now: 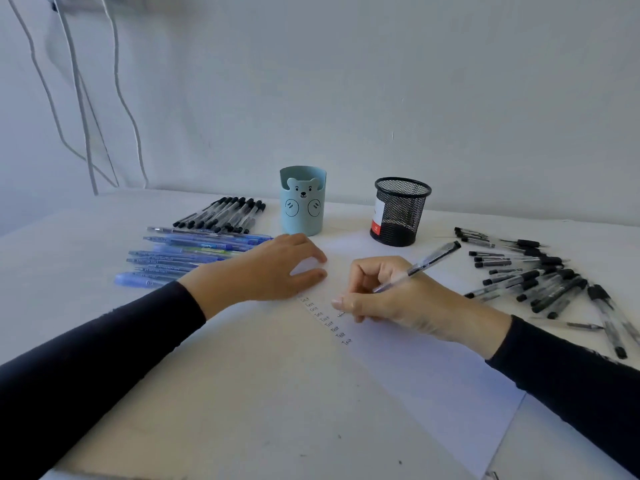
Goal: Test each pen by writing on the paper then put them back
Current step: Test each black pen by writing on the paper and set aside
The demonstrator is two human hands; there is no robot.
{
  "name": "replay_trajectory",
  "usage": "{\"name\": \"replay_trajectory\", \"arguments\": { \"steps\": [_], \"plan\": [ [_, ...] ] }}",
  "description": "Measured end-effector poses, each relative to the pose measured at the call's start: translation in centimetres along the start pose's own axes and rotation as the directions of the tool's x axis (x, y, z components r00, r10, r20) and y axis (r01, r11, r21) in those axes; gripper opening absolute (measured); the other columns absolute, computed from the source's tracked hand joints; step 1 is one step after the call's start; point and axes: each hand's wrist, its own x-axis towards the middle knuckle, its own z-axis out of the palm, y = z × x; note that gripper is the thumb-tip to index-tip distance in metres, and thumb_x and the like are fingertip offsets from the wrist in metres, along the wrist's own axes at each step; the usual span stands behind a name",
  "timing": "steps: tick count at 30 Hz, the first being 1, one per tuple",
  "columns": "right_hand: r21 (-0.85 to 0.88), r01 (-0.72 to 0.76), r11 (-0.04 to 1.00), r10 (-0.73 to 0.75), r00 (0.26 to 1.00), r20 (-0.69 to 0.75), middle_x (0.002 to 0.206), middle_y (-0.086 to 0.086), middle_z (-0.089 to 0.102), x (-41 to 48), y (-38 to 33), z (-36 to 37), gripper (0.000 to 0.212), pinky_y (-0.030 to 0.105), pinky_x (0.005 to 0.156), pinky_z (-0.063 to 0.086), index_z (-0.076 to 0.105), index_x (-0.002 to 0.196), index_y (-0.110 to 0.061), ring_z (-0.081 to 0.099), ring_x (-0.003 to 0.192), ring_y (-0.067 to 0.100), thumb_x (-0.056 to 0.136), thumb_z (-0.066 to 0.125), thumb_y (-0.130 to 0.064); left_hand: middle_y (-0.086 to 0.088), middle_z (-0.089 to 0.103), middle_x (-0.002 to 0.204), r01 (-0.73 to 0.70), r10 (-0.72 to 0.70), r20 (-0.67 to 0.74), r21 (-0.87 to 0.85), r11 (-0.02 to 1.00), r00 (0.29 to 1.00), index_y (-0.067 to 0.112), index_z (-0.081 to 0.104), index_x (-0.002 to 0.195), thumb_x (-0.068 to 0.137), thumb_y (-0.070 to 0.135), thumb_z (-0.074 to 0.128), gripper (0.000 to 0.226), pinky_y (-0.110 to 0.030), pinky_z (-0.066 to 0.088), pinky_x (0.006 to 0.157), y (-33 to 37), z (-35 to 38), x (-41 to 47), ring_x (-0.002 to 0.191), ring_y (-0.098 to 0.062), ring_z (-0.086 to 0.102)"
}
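A white sheet of paper (398, 372) lies in front of me with a column of small written words (325, 320) down its middle. My right hand (398, 299) grips a clear black-capped pen (426, 263), its tip down on the paper just right of the column. My left hand (273, 268) rests flat on the paper's upper left part, fingers spread. A row of black-capped pens (221, 213) and a row of blue pens (187, 254) lie at the left. A loose pile of black pens (540, 282) lies at the right.
A light blue bear-faced pen cup (303, 202) and a black mesh pen cup (400, 213) stand at the back of the white table (86, 299), near the wall. Cables (86, 109) hang down the wall at the left.
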Motion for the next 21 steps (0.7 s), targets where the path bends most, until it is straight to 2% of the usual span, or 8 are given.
{"name": "replay_trajectory", "arguments": {
  "steps": [2,4,6,8,11,21],
  "plan": [
    [-0.026,0.005,1.000,-0.006,1.000,-0.021,0.052,-0.001,0.056,-0.1,0.1,0.8,0.036,0.015,0.051,0.037,0.051,0.059,-0.014,0.046,0.047,0.007,0.084,0.075,-0.020,0.006,0.052,0.129,-0.009,0.009,0.002,0.008,1.000,1.000,0.028,0.055,0.129,0.097,0.047,0.047,0.038,-0.035,0.035,0.107,0.0,0.1,-0.1,0.122,-0.014,0.046],
    [-0.044,0.016,0.999,-0.020,0.997,-0.075,0.048,-0.002,0.049,-0.2,0.7,1.5,0.045,0.021,0.049,0.037,0.043,0.052,-0.015,0.043,0.046,0.011,0.087,0.072,-0.015,0.007,0.052,0.130,-0.010,0.010,0.006,0.006,1.000,1.000,0.029,0.054,0.130,0.096,0.047,0.048,0.039,-0.032,0.034,0.108,-0.1,0.0,-0.1,0.123,-0.013,0.044],
    [-0.070,0.028,0.997,-0.037,0.992,-0.124,0.047,-0.003,0.037,-0.3,1.1,2.1,0.048,0.023,0.047,0.030,0.034,0.052,-0.014,0.032,0.045,0.011,0.087,0.067,-0.007,0.008,0.051,0.130,-0.006,0.006,0.011,0.009,1.000,1.000,0.030,0.054,0.131,0.096,0.048,0.048,0.040,-0.030,0.033,0.108,-0.1,0.0,-0.1,0.124,-0.013,0.043],
    [-0.050,0.023,0.998,-0.029,0.992,-0.127,0.046,-0.007,0.030,-0.3,1.1,2.4,0.049,0.019,0.045,0.026,0.030,0.053,-0.016,0.026,0.044,0.009,0.085,0.065,-0.003,0.008,0.051,0.131,-0.003,0.002,0.015,0.016,1.000,1.000,0.031,0.053,0.131,0.096,0.049,0.047,0.041,-0.031,0.033,0.108,-0.1,0.0,0.0,0.124,-0.013,0.043],
    [-0.029,0.007,1.000,-0.011,0.991,-0.137,0.044,-0.013,0.032,-0.3,1.0,2.4,0.052,0.017,0.044,0.027,0.032,0.049,-0.020,0.029,0.042,0.006,0.084,0.065,0.000,0.007,0.051,0.132,-0.005,0.004,0.019,0.017,1.000,1.000,0.030,0.053,0.132,0.095,0.049,0.046,0.042,-0.031,0.033,0.108,-0.1,0.0,0.0,0.125,-0.014,0.043],
    [-0.039,0.029,0.999,-0.033,0.991,-0.131,0.043,-0.011,0.033,-0.3,1.0,2.6,0.051,0.017,0.044,0.031,0.034,0.049,-0.019,0.032,0.042,0.008,0.083,0.066,0.000,0.007,0.050,0.133,0.013,-0.014,0.044,0.020,1.000,0.999,0.031,0.052,0.132,0.094,0.051,0.045,0.043,-0.034,0.034,0.108,0.3,-0.2,-0.1,0.125,-0.015,0.043]
  ]
}}
